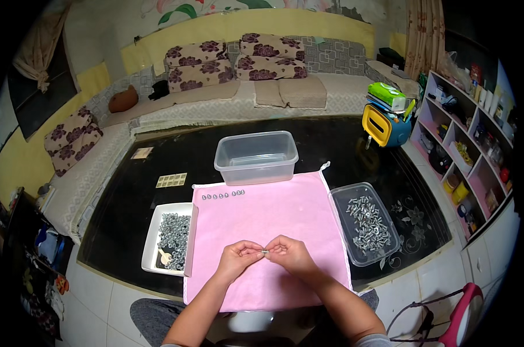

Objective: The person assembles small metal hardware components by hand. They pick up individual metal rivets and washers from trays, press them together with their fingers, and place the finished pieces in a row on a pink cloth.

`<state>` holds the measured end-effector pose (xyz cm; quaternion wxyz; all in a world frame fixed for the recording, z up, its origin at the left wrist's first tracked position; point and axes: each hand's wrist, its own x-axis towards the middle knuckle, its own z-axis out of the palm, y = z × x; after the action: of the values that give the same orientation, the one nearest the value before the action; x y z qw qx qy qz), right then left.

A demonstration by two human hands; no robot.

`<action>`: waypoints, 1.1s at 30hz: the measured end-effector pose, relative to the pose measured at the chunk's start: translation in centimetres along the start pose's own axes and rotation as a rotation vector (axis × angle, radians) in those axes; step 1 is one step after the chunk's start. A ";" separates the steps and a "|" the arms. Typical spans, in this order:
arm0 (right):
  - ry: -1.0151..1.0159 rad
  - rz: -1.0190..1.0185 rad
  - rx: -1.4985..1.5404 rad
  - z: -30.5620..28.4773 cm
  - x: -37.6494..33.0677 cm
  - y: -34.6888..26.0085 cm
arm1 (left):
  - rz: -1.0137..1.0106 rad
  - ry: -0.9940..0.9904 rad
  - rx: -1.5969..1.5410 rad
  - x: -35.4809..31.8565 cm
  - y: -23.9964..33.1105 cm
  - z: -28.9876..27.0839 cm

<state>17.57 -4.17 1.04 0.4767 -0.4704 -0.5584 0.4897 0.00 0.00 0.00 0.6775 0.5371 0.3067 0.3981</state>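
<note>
Small metal screw: silver, tiny, pinched between fingertips of left hand and right hand, held just above pink cloth. Orientation too small to tell. Row of assembled screws: small, silver-grey, laid in line on cloth, well ahead of both hands, slightly toward left-hand side, none touched.

Pink cloth lies open between white tray and clear tub.

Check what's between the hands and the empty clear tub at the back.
In the head view: bare pink cloth, then a short row of small metal parts before the clear tub.
</note>
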 end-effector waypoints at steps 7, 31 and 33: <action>-0.047 0.148 0.249 -0.3 0.1 0.2 | 0.044 0.050 0.011 -0.2 0.1 0.7; -0.066 0.255 -0.008 0.2 0.3 -1.4 | 0.106 0.058 -0.022 0.0 0.0 0.6; -0.065 0.221 0.003 0.3 0.2 -1.4 | 0.098 0.055 -0.028 0.0 0.1 0.6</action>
<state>17.20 -4.12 2.44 0.4021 -0.5121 -0.5175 0.5552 0.47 -0.26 0.26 0.6559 0.5309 0.2927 0.4498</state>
